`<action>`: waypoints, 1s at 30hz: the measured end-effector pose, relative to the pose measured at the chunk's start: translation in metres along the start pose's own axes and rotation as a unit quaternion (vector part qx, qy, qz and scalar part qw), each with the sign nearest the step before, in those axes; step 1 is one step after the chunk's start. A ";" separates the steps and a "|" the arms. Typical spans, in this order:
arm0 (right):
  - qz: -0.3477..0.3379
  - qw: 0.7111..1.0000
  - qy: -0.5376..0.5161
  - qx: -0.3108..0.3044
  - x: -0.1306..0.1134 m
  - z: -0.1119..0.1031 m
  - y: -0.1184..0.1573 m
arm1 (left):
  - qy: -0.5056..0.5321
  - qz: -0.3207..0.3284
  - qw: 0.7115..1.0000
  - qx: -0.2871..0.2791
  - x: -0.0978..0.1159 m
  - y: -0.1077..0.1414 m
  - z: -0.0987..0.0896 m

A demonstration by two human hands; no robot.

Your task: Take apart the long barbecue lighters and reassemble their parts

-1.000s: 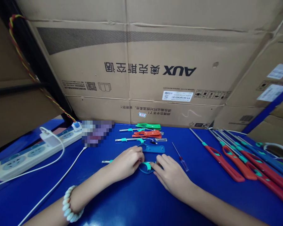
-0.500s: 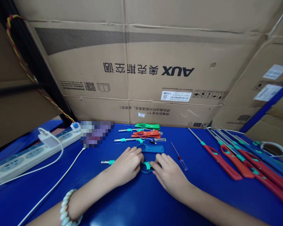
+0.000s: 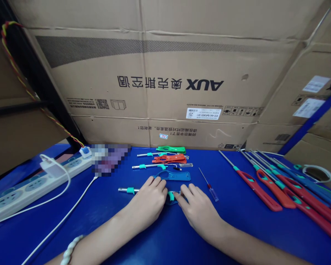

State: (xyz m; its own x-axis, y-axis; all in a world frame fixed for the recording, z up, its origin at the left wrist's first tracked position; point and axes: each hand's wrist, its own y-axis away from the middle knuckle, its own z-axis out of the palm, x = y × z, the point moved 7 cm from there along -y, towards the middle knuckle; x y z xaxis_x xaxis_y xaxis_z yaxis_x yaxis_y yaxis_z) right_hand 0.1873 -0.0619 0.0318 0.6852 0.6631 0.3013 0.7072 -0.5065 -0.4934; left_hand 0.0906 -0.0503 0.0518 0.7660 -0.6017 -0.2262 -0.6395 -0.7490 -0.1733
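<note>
Blue table (image 3: pixel 154 239) bearing lighters (image 3: pixel 257 189) and a screwdriver (image 3: pixel 213 193).

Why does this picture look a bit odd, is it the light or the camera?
Head view: a soft sheen on the blue table between the forearms; wide-lens stretching, probably, at the sides; square blocks hiding something beside the power strip; tiny print on the cardboard too soft to read; left hand and right hand fairly sharp.

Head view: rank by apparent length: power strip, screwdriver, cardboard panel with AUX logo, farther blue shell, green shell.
1. Cardboard panel
2. Power strip
3. Farther blue shell

Unranked, below those: screwdriver and green shell; they look about equal.
</note>
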 end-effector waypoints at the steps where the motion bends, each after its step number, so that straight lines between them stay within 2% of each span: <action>1: -0.002 1.000 0.000 -0.005 0.000 0.000 0.000 | 0.001 0.000 1.000 0.002 0.000 0.000 0.000; 5: -0.005 0.999 -0.028 -0.027 0.002 -0.004 -0.001 | 0.012 -0.002 1.000 -0.002 -0.002 0.000 -0.001; 9: 0.036 0.986 -0.163 -0.020 0.017 -0.012 -0.004 | 0.029 -0.003 0.999 -0.012 -0.006 0.001 -0.005; 11: 0.091 0.960 -0.263 -0.008 0.030 -0.013 -0.006 | 0.042 -0.005 0.999 -0.020 -0.007 0.000 -0.006; 14: 0.189 0.899 -0.395 -0.008 0.051 -0.004 -0.005 | 0.060 -0.003 0.998 -0.032 -0.008 -0.001 -0.008; 16: 0.232 0.862 -0.450 -0.014 0.062 0.004 -0.004 | 0.072 -0.003 0.997 -0.033 -0.009 -0.001 -0.010; 17: 0.242 0.853 -0.462 -0.015 0.067 0.007 -0.004 | 0.077 -0.004 0.996 -0.034 -0.009 -0.002 -0.010; 19: 0.244 0.865 -0.438 -0.007 0.077 0.009 -0.005 | 0.082 -0.008 0.996 -0.039 -0.010 -0.002 -0.010; 22: 0.213 0.923 -0.321 -0.001 0.087 0.009 -0.007 | 0.083 -0.009 0.996 -0.044 -0.010 -0.002 -0.010; 24: 0.190 0.948 -0.256 -0.023 0.089 0.014 -0.009 | 0.085 -0.008 0.996 -0.042 -0.010 -0.002 -0.011; 30: 0.163 0.964 -0.196 -0.072 0.087 0.030 -0.011 | 0.076 -0.007 0.996 -0.039 -0.010 -0.002 -0.012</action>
State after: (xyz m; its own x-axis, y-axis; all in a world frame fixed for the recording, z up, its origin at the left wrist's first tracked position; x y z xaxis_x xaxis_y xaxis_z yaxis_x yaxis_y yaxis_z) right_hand 0.2342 0.0184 0.0386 0.7763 0.5992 -0.1957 0.5020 -0.7754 -0.3830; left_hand 0.0856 -0.0461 0.0657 0.7791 -0.6222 -0.0759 -0.6268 -0.7728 -0.0991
